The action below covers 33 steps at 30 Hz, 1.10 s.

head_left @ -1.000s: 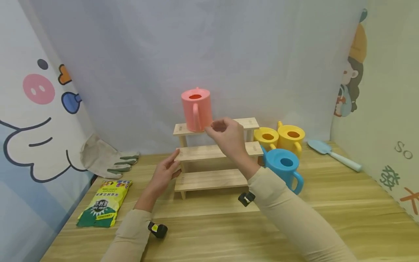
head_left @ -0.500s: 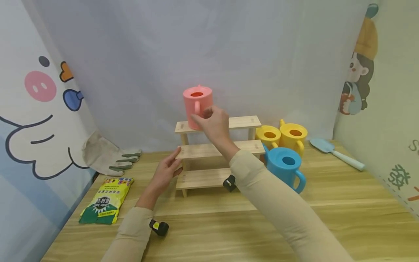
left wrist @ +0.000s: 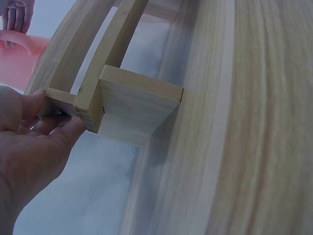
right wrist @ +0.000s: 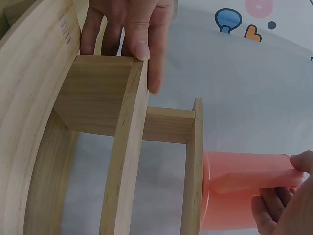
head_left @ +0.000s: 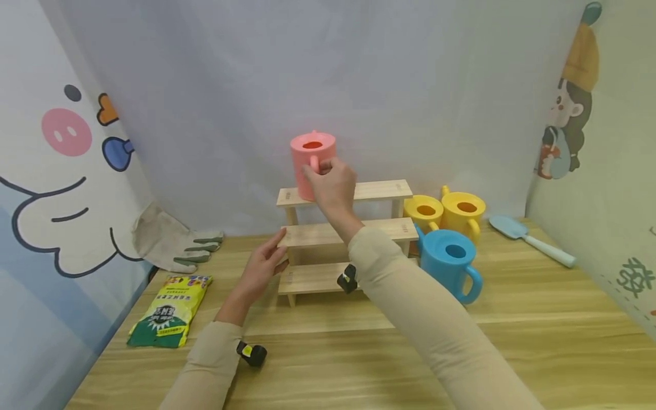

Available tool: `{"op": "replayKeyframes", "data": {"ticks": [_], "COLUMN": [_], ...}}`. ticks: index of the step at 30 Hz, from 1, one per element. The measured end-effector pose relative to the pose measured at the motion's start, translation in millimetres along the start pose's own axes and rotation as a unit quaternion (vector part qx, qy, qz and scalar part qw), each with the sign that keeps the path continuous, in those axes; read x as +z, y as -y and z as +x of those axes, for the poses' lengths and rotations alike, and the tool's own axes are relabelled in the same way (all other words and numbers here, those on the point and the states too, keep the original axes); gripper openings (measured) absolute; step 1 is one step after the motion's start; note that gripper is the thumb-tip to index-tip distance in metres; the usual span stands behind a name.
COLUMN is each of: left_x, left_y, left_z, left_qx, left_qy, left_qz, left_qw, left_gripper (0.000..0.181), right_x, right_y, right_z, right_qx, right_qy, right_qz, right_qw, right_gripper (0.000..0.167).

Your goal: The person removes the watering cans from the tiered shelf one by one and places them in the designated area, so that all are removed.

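A pink watering can [head_left: 301, 162] stands upright on the left part of the top board of a three-tier wooden plant stand [head_left: 384, 229]. My right hand [head_left: 334, 187] pinches the can's handle, with the thumb on one side and curled fingers on the other, as the right wrist view shows [right wrist: 283, 200]. Lower down, my left hand [head_left: 259, 269] grips the left end of the middle board; thumb and fingers close around its edge in the left wrist view. My right forearm hides part of the two lower boards.
Right of the stand are a blue watering can [head_left: 446, 259] and two yellow watering cans [head_left: 463, 213], [head_left: 422, 212]. A pale blue trowel [head_left: 533, 242] lies farther right. On the left lie a gardening glove [head_left: 164, 239] and a yellow-green bag [head_left: 171, 310]. A curtain [head_left: 246, 114] hangs behind.
My right hand has moved up and left from beside the pink watering can's base to its handle, and now holds it. My left hand has stayed on the middle board.
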State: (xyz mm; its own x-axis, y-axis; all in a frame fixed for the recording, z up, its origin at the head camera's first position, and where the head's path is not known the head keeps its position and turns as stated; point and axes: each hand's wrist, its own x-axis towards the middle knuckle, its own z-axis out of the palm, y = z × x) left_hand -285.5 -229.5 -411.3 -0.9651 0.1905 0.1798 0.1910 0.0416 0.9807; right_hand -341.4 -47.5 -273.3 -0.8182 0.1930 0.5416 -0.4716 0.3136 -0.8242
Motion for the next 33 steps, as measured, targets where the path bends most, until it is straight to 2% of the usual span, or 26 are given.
{"op": "replayKeyframes", "data": {"ticks": [4, 7, 10, 13, 20, 33], "left_x": [0.3, -0.6, -0.9, -0.6, -0.6, -2.5], "left_y": [1.0, 2.1, 1.5, 0.5, 0.2, 0.4], "left_z": [0.8, 2.1, 1.7, 0.7, -0.7, -0.9], "left_qx": [0.002, 0.005, 0.007, 0.006, 0.001, 0.005], "left_qy": [0.0, 0.004, 0.006, 0.007, 0.009, 0.009], "left_qz": [-0.005, -0.005, -0.001, -0.001, -0.002, -0.005], "left_qw": [1.0, 1.0, 1.0, 1.0, 1.0, 0.9999], "left_gripper": [0.055, 0.055, 0.055, 0.055, 0.055, 0.055], "right_x": [0.8, 1.4, 1.5, 0.1, -4.2, -7.1], "right_y": [-0.3, -1.6, -3.1, -3.8, -3.9, 2.9], "right_z": [0.0, 1.0, 1.8, 2.3, 3.9, 4.9], "right_qx": [-0.034, -0.059, -0.065, -0.05, 0.001, 0.044], "right_qy": [-0.043, -0.064, -0.073, -0.08, -0.082, -0.07], "right_qz": [0.002, 0.002, 0.011, 0.025, 0.055, 0.046], "right_qw": [0.9985, 0.9962, 0.9951, 0.9952, 0.9951, 0.9955], "right_gripper": [0.013, 0.018, 0.016, 0.012, 0.013, 0.013]}}
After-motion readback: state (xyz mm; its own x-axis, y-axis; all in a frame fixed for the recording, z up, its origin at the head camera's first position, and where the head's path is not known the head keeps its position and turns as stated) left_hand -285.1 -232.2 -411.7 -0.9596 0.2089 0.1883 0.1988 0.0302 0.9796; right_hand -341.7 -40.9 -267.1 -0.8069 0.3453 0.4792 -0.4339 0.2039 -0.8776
